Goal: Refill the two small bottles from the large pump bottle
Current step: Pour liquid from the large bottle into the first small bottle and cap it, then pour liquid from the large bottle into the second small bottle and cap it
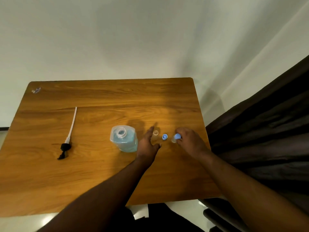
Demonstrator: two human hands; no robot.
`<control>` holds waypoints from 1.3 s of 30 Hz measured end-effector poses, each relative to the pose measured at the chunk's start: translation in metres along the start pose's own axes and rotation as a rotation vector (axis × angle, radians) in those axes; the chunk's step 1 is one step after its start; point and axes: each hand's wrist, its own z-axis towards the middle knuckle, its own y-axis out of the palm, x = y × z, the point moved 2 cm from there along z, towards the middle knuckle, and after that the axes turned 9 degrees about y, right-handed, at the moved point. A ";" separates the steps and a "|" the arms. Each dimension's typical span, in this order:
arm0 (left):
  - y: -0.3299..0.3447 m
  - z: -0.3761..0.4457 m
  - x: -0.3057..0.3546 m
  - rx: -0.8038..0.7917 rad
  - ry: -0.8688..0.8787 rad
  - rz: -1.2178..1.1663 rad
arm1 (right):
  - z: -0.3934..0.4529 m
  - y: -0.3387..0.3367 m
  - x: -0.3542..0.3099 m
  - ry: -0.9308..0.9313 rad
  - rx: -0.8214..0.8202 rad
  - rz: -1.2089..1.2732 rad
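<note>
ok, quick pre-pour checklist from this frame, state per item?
1. Large bottle open, pump head off and lying to its left: ok.
2. Blue liquid left in large bottle: ok.
3. First small bottle uncapped, upright, its blue cap beside it: ok.
4. Second small bottle uncapped: not ok, second cap is on, right hand at it.
5. Left hand free: ok, open beside first small bottle.
6. Small bottles' fill level: cannot tell.

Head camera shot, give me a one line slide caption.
Pump removed from the large bottle; left hand by an uncapped small bottle, right hand on the capped one.
</note>
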 end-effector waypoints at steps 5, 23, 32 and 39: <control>0.005 0.018 -0.017 0.038 -0.112 0.054 | 0.014 0.020 0.005 -0.001 -0.034 0.029; -0.011 -0.001 -0.012 0.096 0.011 -0.027 | -0.016 -0.016 -0.043 -0.107 0.138 0.076; -0.070 -0.059 -0.040 -0.067 0.159 0.010 | -0.031 0.013 -0.111 -0.155 -0.010 0.328; -0.143 -0.075 -0.068 -0.009 0.175 -0.008 | -0.032 0.065 -0.155 -0.012 -0.094 0.548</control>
